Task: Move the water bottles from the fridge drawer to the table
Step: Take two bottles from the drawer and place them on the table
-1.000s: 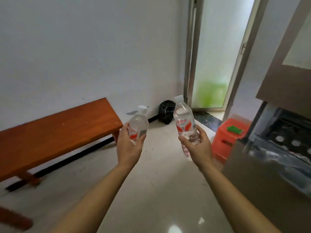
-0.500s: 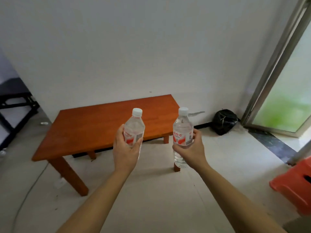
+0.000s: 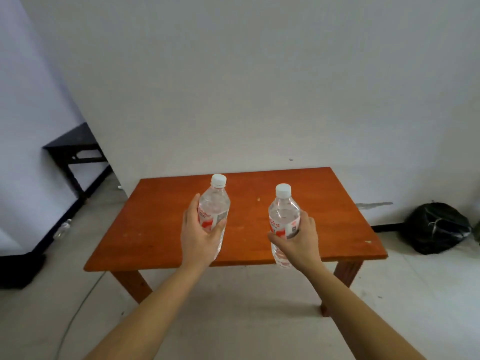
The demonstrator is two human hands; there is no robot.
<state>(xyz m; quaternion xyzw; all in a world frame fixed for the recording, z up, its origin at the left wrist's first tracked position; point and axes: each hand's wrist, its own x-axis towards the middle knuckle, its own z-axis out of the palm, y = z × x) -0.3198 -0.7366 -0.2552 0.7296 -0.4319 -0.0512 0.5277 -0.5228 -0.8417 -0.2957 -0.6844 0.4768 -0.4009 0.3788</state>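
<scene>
Left hand (image 3: 199,237) gripping bottle (image 3: 215,201), right hand (image 3: 299,241) gripping second bottle (image 3: 284,207), labels (image 3: 211,220) part hidden

L bottle (image 3: 214,203), R bottle (image 3: 284,213): clear, white-capped, near-upright, prob. full, over wooden table (image 3: 161,229)

Bare forearms (image 3: 161,302) end in a bare left grip (image 3: 200,235) and right grip (image 3: 298,240).
</scene>
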